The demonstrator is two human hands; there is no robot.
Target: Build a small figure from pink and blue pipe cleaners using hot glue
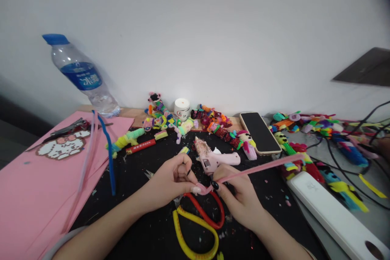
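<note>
My left hand and my right hand meet over a black mat and both pinch the near end of a pink pipe cleaner. Its long end sticks out to the right, toward a pile of craft figures. The bent tip sits between my left thumb and my right fingertips. Just behind the hands lies a pink glue gun. Below them lie scissors with red and yellow handles.
A pink sheet with a pixel patch, blue and pink pipe cleaners and clips lies at left. A water bottle stands behind it. Pipe-cleaner figures, a small white jar, a phone, a white power strip and cables fill the back and right.
</note>
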